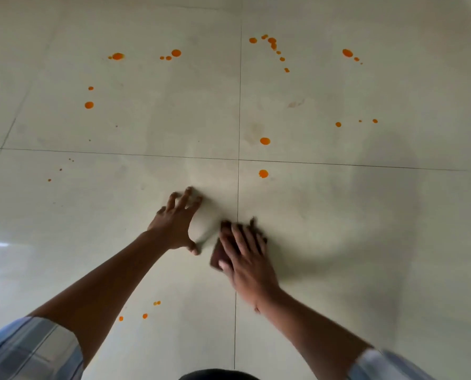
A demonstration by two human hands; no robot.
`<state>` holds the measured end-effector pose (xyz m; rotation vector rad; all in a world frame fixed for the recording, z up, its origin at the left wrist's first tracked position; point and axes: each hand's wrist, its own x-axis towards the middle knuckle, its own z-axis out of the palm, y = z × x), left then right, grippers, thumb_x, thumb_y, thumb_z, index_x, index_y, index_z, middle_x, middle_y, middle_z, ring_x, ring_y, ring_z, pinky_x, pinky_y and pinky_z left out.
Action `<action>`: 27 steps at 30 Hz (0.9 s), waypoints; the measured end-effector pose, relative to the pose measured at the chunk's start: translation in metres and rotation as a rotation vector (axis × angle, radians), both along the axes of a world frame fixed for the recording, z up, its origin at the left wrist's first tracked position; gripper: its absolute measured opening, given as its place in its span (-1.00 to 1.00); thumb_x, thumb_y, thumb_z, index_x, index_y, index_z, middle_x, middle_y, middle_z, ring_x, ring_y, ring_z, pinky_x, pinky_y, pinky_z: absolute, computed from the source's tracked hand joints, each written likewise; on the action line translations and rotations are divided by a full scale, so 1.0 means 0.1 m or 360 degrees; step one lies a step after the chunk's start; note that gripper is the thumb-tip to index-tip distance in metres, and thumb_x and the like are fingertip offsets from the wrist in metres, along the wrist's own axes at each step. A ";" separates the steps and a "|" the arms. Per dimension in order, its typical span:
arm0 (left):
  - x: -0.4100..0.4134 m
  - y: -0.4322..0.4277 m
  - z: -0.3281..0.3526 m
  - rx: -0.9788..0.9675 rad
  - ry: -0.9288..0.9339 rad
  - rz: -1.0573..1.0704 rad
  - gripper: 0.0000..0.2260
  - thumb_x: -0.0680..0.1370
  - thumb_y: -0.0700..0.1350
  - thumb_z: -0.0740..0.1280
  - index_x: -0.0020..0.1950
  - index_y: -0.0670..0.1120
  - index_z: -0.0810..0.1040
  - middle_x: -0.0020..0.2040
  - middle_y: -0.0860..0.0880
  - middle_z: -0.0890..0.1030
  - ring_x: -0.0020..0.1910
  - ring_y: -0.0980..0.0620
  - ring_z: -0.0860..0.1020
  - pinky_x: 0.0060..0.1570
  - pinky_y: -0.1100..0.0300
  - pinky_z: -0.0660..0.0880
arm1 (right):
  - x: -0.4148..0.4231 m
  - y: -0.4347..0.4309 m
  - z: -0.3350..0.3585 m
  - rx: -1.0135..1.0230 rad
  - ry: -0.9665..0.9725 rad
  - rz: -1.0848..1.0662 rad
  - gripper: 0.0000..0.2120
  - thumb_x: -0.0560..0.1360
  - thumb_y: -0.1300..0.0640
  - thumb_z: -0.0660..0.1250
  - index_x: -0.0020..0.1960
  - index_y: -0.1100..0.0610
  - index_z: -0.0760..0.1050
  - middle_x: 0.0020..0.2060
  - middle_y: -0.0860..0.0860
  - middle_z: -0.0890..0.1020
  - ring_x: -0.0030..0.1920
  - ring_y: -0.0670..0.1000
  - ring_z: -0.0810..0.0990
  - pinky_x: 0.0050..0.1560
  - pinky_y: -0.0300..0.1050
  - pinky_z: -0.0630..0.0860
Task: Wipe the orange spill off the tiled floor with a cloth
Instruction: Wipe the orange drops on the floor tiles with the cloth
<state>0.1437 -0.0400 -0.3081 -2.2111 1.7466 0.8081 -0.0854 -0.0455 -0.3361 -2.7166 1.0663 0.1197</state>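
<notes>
A few orange drops (145, 315) lie nearest, left of the arms. Farther on, the right hand (245, 250) presses a dark cloth (215, 257) flat under straight fingers, likely to scrub the tiled floor (365, 242). The left hand (176, 220), fingers spread and grasping nothing, braces beside it. Most of the orange spill (263, 173) lies beyond both hands, unwiped.

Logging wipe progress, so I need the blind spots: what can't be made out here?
Head view only:
1. Cloth: mostly under the right hand; its size and soiling are hidden.
2. Right hand: motion-blurred, fingertips unclear.
3. Floor beneath the left hand and both arms: covered, so whatever lies there is unseen.
4. Dark specks at left: too small to identify.
</notes>
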 end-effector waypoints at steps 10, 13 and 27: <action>-0.02 0.06 -0.05 0.0002 0.0005 0.0034 0.19 0.18 0.17 0.59 0.57 0.07 -0.13 0.58 -0.03 -0.25 0.55 -0.17 -0.16 0.45 -0.13 0.18 | 0.26 -0.28 -0.01 -0.0051 0.0006 -0.0032 -0.42 0.48 -0.15 0.18 0.45 0.05 0.29 0.45 0.14 0.30 0.41 0.23 0.28 0.37 0.19 0.16; -0.01 0.06 -0.05 -0.0025 0.0054 0.0024 0.18 0.18 0.18 0.59 0.58 0.06 -0.10 0.58 -0.03 -0.23 0.55 -0.16 -0.15 0.47 -0.12 0.14 | -0.56 -0.08 0.08 0.0023 -0.0013 0.0209 -0.41 0.49 -0.18 0.15 0.46 0.01 0.28 0.49 0.11 0.26 0.43 0.20 0.28 0.39 0.15 0.16; 0.61 2.18 -0.02 -0.0118 -0.0041 0.1001 -0.42 0.54 0.13 0.28 0.53 0.12 0.18 0.59 -0.01 0.05 0.53 -0.18 0.11 0.33 -0.19 0.35 | 0.35 -0.18 -0.01 0.0051 0.0003 0.0481 -0.44 0.48 -0.19 0.08 0.43 -0.01 0.34 0.45 0.13 0.33 0.42 0.21 0.31 0.35 0.22 0.27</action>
